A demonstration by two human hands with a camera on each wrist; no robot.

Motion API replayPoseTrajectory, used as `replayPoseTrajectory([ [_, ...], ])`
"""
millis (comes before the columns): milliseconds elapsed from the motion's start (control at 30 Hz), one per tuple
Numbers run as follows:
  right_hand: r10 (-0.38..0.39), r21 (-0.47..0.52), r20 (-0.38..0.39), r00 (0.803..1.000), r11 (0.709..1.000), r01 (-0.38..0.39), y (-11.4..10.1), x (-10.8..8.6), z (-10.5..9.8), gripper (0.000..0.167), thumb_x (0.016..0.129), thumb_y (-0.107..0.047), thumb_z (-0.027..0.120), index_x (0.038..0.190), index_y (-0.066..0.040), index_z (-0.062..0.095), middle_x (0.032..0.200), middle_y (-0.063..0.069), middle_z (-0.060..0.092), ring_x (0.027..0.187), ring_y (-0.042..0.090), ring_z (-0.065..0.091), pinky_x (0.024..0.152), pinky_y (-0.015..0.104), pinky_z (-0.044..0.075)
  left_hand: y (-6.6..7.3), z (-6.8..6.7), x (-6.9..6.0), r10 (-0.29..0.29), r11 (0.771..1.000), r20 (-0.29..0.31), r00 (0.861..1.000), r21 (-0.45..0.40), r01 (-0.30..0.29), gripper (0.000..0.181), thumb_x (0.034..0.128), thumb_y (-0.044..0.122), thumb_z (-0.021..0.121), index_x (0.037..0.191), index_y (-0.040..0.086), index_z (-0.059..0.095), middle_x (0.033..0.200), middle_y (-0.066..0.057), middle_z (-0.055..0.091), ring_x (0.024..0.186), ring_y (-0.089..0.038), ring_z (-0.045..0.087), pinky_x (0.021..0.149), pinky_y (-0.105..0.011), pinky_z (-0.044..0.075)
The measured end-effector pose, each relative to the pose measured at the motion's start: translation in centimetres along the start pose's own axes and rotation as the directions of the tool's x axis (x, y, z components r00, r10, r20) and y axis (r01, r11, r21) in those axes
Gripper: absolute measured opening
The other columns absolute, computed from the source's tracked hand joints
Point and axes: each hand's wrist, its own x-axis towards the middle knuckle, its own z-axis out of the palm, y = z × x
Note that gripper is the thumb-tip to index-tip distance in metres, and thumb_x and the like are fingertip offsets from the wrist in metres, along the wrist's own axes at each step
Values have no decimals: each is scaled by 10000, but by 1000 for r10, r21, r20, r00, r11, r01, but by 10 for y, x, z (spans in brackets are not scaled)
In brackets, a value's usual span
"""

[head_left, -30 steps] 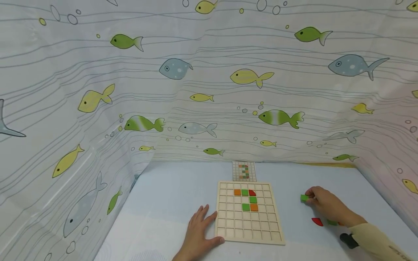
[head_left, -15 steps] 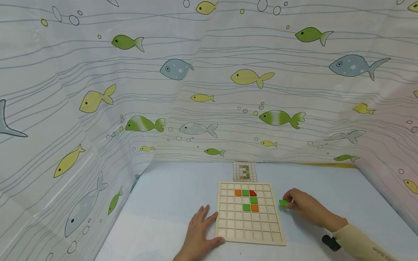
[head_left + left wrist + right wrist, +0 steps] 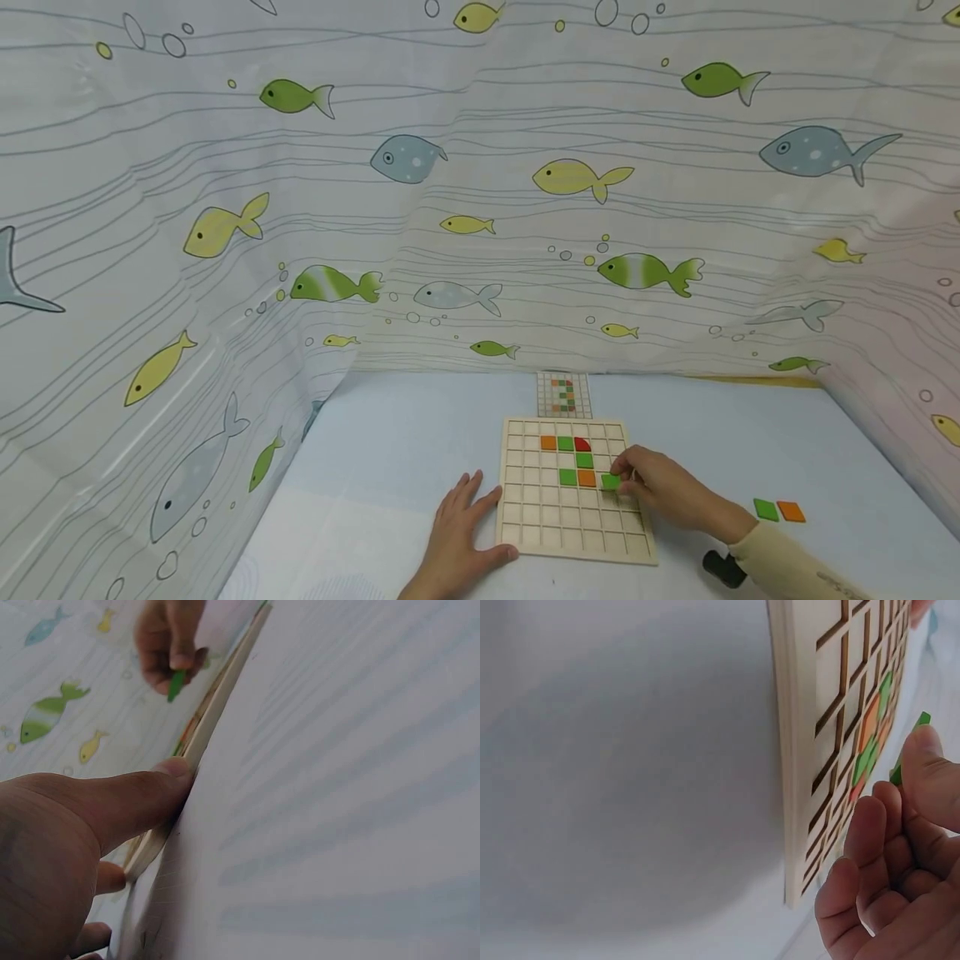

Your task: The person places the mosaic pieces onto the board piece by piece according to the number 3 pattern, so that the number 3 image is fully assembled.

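A wooden grid board (image 3: 570, 533) lies on the table, with green, orange and red tiles in several cells of its upper half. My right hand (image 3: 667, 492) pinches a green tile (image 3: 611, 482) above the board's right part, to the right of an orange tile (image 3: 587, 478). In the right wrist view the thumb and a finger hold the green tile (image 3: 922, 720) by its edge. My left hand (image 3: 457, 542) rests at the board's left edge with fingers spread; in the left wrist view its thumb (image 3: 174, 769) touches the board's edge.
A small pattern card (image 3: 564, 395) lies behind the board, showing coloured squares on a grid. A green tile (image 3: 766, 510) and an orange tile (image 3: 791, 511) lie on the table at the right. A fish-print sheet (image 3: 480, 250) surrounds the table.
My right hand has moved left with the green tile, from the table at the right to over the board. The left hand has stayed at the board's left edge.
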Motion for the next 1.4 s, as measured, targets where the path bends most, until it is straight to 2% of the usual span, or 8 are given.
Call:
replayPoseTrajectory([
  [333,-37,2,61,997,999,37,-13,4,17,221,978,-228,769,1122,-102,660,992,-69,634,846,19,531,712,235,513,-3,-1,-1,-18,1000,22,1000,-8,18,845,802,544,871,1491,131,608,1678,-242,377,1574,-522,253,1210,-799,196],
  [700,-86,-35,72,994,995,88,-9,6,29,238,973,-301,783,1087,-127,668,960,-96,607,824,3,503,695,233,506,-6,2,-2,-29,999,36,999,24,28,851,793,550,875,1498,158,603,1684,-219,379,1572,-500,267,1209,-791,223],
  [1033,-78,-65,56,995,995,81,-7,9,33,258,964,-345,793,1072,-152,660,931,-108,587,801,1,489,677,221,484,-4,1,0,-20,1000,34,999,16,20,854,795,554,872,1494,141,604,1680,-233,379,1571,-514,264,1213,-795,208],
  [1400,-40,-43,53,998,998,42,-6,15,31,230,953,-309,808,1076,-177,666,918,-98,594,789,32,515,659,214,478,-2,0,3,-19,1000,22,1000,12,19,844,794,548,878,1491,154,610,1683,-222,379,1570,-514,265,1204,-800,213],
])
